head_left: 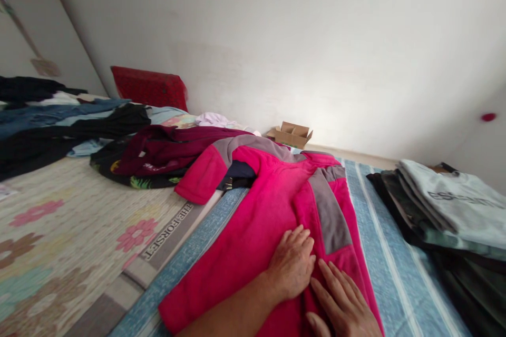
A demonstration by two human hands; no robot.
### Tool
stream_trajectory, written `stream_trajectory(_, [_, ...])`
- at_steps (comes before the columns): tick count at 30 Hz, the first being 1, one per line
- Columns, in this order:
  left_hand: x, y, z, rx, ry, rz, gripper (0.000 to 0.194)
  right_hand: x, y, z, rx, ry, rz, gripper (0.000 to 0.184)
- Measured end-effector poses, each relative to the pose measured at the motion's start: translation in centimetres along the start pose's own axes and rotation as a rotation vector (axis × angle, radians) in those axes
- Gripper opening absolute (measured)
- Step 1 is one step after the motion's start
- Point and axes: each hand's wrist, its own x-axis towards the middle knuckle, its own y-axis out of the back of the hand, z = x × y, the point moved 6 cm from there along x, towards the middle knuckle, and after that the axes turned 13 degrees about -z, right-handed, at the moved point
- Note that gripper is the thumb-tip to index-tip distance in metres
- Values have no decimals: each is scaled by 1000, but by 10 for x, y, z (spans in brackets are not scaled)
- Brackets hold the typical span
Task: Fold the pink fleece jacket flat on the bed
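A pink fleece jacket (253, 231) with grey panels at the shoulders and along one sleeve lies spread on a blue-striped bedsheet (395, 242), one sleeve reaching out to the left. The left hand (290, 266) rests flat on the fleece near the lower edge, and the right hand (343, 303) lies just beside it. Their fingers (296, 239) are open and pressed down on the cloth, holding nothing (the left's spread a little wider than the right's). The fleece looks light, thick and soft, likely to slump rather than stay stiff, so a sleeve cuff or the hem seems the surest place to take hold. A maroon garment (166, 150) lies beyond it, with a cardboard box (290, 136) near the wall and a stack of folded shirts (454, 195) to the right
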Motion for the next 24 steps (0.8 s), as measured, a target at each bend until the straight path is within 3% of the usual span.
stream_trajectory(11, [-1,4,-4,-56,39,-59,38,0,-5,0,-30,-2,27,41])
stream_trajectory(14, [0,18,-4,-69,73,-101,39,0,-6,0,-49,11,46,41])
stream_trajectory(17, [10,41,-14,-33,153,-117,28,1,-7,-1,-58,-13,29,41])
stream_trajectory(19, [22,58,-29,-21,236,-80,20,1,-9,0,-48,-40,5,41])
stream_trajectory(21, [38,73,-49,-73,312,38,14,0,-10,1,-42,-52,1,42])
stream_trajectory(24, [63,80,-78,-137,375,166,13,-3,-13,2,-39,-38,41,41])
